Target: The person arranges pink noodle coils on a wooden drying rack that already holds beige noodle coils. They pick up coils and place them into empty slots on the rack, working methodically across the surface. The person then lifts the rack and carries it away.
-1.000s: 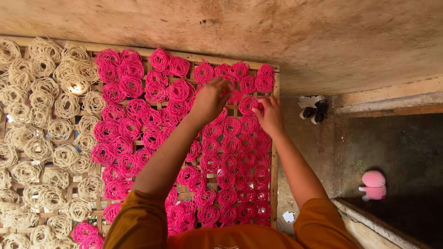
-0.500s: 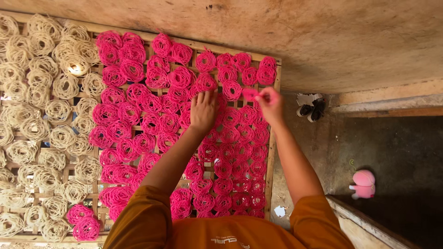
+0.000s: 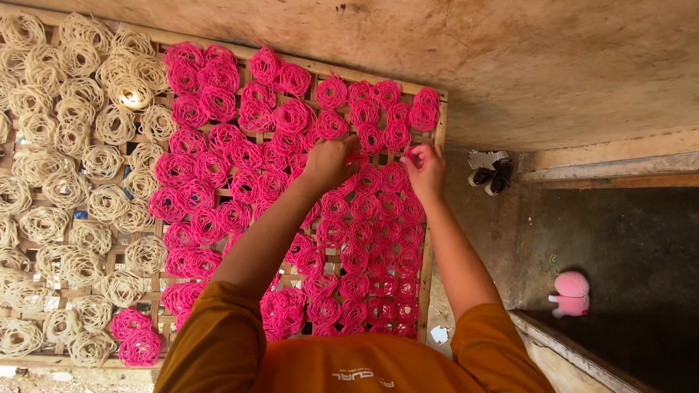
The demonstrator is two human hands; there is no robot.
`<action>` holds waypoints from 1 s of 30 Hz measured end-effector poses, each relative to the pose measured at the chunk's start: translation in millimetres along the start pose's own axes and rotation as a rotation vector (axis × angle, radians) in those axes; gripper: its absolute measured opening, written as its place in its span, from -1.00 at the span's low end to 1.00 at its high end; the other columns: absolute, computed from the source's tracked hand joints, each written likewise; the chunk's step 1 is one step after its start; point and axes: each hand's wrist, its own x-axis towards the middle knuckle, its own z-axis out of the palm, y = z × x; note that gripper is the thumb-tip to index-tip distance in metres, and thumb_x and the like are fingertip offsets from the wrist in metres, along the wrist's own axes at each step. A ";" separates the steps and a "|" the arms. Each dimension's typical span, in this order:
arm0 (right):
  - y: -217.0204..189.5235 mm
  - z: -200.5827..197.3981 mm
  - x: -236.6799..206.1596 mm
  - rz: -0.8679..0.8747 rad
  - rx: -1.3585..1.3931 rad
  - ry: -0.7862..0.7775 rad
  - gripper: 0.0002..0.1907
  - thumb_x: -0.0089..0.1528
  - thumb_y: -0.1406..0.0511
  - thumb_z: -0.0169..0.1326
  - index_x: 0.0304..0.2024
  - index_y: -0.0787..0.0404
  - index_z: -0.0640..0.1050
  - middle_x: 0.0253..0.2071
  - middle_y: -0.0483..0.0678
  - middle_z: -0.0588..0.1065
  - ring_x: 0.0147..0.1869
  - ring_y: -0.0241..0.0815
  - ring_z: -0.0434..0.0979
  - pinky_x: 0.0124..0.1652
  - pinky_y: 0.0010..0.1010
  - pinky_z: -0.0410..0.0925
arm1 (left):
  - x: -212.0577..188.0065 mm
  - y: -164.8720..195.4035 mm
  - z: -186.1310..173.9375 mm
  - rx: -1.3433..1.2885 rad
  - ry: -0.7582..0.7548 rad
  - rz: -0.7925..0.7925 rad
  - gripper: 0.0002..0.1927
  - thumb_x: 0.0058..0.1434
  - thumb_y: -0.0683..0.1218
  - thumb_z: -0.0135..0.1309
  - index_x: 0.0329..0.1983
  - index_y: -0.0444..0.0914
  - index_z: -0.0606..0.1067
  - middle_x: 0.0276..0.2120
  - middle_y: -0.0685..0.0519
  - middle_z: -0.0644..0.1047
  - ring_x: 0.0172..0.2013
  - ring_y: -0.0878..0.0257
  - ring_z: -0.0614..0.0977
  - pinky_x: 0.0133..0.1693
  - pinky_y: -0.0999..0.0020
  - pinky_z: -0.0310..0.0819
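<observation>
A wooden lattice rack (image 3: 437,138) lies below me, covered with round coils of noodle-like strands. Pink coils (image 3: 218,175) fill its right half and cream coils (image 3: 65,182) fill the left. My left hand (image 3: 329,161) rests on the pink coils near the rack's far middle, fingers curled down onto one. My right hand (image 3: 426,169) is just to its right, pinching a pink coil close to the rack's right rail. Both arms wear orange sleeves.
A concrete floor (image 3: 568,65) stretches beyond the rack. A pair of dark shoes (image 3: 489,176) sits by a raised ledge on the right. A pink soft toy (image 3: 571,293) lies in the shaded area lower right. A scrap of white paper (image 3: 440,334) lies beside the rack.
Both hands have drawn back slightly from the far edge toward the rack's middle and come closer together. The view has shifted a little, so the rack sits higher and more to the left.
</observation>
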 end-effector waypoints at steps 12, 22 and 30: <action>-4.6 12.2 27.2 0.255 -0.422 -0.132 -0.82 -0.03 0.23 0.41 -0.48 0.14 0.67 -0.41 0.01 0.62 -0.28 0.02 0.63 -0.26 -0.16 0.45 | -23.5 34.8 -52.0 -0.346 0.454 -0.064 -0.90 0.28 -0.10 0.19 -0.23 -0.16 0.49 -0.25 0.11 0.57 -0.30 0.21 0.69 -0.32 0.25 0.53; 9.3 3.5 14.1 0.385 0.085 -0.015 -0.71 0.10 0.24 0.40 -0.33 0.29 0.58 -0.39 0.02 0.59 -0.31 -0.08 0.61 -0.27 -0.26 0.44 | -50.7 -19.7 18.3 0.189 0.183 0.160 -0.56 0.16 -0.17 0.12 0.15 -0.23 0.49 0.08 -0.02 0.52 0.07 0.04 0.56 0.04 0.15 0.52; 31.3 -31.5 14.4 -0.198 -0.466 -0.117 -0.73 0.17 0.38 0.30 -0.07 0.21 0.61 0.04 0.08 0.44 0.16 0.13 0.43 0.13 -0.13 0.34 | -86.4 1.3 52.9 0.361 0.133 0.040 -0.42 0.30 0.07 -0.01 0.36 -0.20 0.33 0.22 -0.04 0.34 0.21 -0.01 0.34 0.23 0.02 0.20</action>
